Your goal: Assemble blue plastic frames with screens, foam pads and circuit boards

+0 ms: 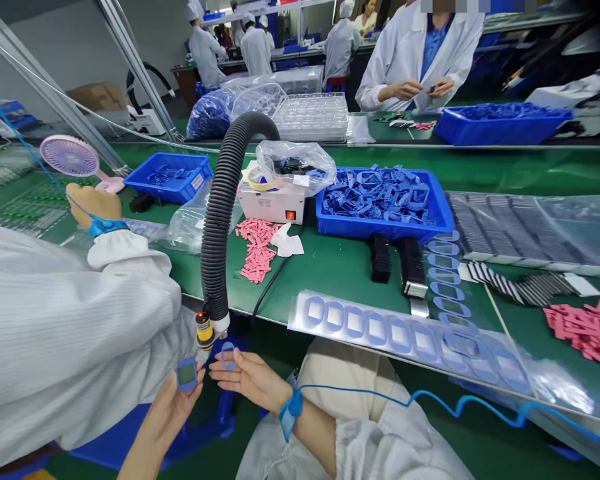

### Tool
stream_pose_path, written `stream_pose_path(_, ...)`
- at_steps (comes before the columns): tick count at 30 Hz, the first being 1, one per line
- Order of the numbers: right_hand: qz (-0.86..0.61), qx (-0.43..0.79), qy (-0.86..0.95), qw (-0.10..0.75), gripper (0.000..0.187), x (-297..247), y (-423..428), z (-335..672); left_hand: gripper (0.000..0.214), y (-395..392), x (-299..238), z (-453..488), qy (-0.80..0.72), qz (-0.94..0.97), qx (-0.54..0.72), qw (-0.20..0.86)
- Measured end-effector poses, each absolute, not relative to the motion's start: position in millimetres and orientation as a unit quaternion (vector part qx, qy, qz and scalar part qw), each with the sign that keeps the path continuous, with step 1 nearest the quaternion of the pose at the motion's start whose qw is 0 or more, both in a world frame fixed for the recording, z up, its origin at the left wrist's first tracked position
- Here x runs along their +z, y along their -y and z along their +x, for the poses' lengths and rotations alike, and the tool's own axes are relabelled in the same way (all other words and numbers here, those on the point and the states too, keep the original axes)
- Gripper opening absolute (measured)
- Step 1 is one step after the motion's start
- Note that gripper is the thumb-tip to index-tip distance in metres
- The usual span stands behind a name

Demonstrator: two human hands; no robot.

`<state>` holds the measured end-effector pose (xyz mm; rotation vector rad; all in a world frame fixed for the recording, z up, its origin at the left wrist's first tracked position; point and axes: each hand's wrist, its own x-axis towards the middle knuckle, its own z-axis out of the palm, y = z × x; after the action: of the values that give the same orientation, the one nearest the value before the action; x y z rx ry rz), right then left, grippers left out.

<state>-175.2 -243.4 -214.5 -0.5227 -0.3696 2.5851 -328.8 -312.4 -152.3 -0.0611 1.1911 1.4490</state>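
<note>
My left hand (173,403) is low at the table's front edge, pinching a small blue rectangular part (187,373) between its fingertips. My right hand (250,378), with a blue wrist strap (291,410) on it, holds a thin blue ring (229,355) at its fingertips. Both parts sit just under the yellow-tipped nozzle (205,330) of a black corrugated hose (220,213). A clear sheet with a row of blue rings (380,328) lies on the green table to my right.
A co-worker's white sleeve (55,333) fills the left, their hand (93,203) resting on the table. A blue bin of blue frames (385,200), a white box (273,203), pink strips (256,250), black parts (413,263) and a pink fan (70,157) stand about. People in white coats work beyond.
</note>
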Motion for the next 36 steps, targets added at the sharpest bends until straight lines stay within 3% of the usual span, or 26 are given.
stream_pose_path(6, -0.264, 0.911, 0.132, 0.289, 0.029, -240, 238, -150, 0.026, 269, -180, -279, -0.494, -0.05, 0.577, 0.648)
stream_pose_path(11, -0.237, 0.917, 0.131, 0.291, 0.035, -213, 223, -165, 0.031, 312, -185, -287, -0.489, -0.073, 0.586, 0.642)
stream_pose_path(17, -0.204, 0.94, 0.141, 0.235, 0.058, -192, 231, -178, 0.045, 328, -168, -325, -0.471, -0.085, 0.675, 0.562)
stream_pose_path(25, -0.275, 0.916, 0.186, 0.224, 0.048, -183, 267, -85, 0.047, 273, -163, -261, -0.492, -0.099, 0.648, 0.573)
stream_pose_path(33, -0.271, 0.862, 0.185, 0.386, 0.05, -140, 267, 12, 0.012, 279, -141, -156, -0.47, -0.056, 0.531, 0.702)
stream_pose_path(36, -0.29, 0.798, 0.206, 0.487, 0.046, -128, 263, 45, 0.018, 273, -120, -116, -0.391, -0.036, 0.494, 0.776)
